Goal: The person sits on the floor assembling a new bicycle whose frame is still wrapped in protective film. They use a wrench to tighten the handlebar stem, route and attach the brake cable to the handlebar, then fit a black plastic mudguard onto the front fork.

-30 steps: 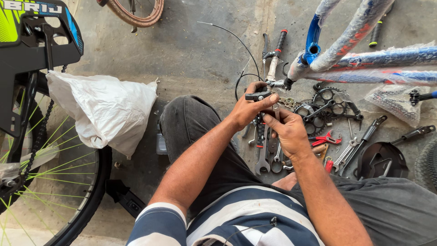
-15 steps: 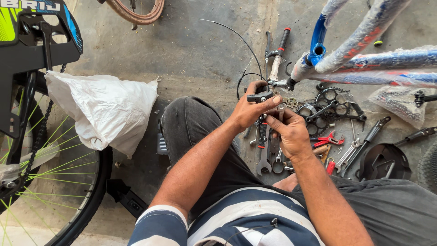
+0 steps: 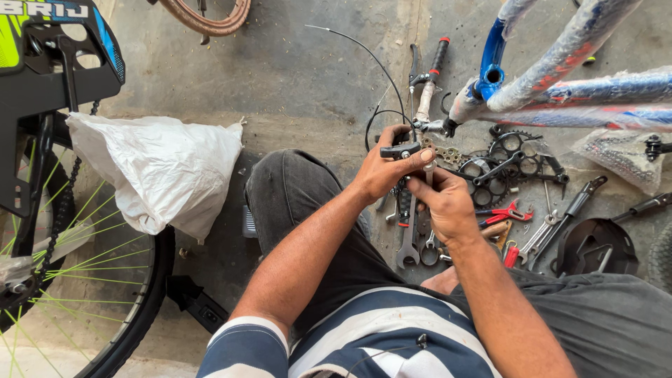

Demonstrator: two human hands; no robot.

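Both hands pinch a small black brake part (image 3: 400,150), left hand (image 3: 383,170) and right hand (image 3: 445,201) each in a closed grip, and it may slip among the wrenches (image 3: 414,241) at 6 o'clock.

The person wears a navy-and-white striped short-sleeved shirt (image 3: 364,336) and dark grey trousers (image 3: 294,196); forearms bare.

Right hand (image 3: 448,203) perhaps hides the brake part's (image 3: 400,150) lower end.

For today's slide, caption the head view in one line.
Left hand and right hand hold a small black bicycle brake part above steel spanners on concrete.
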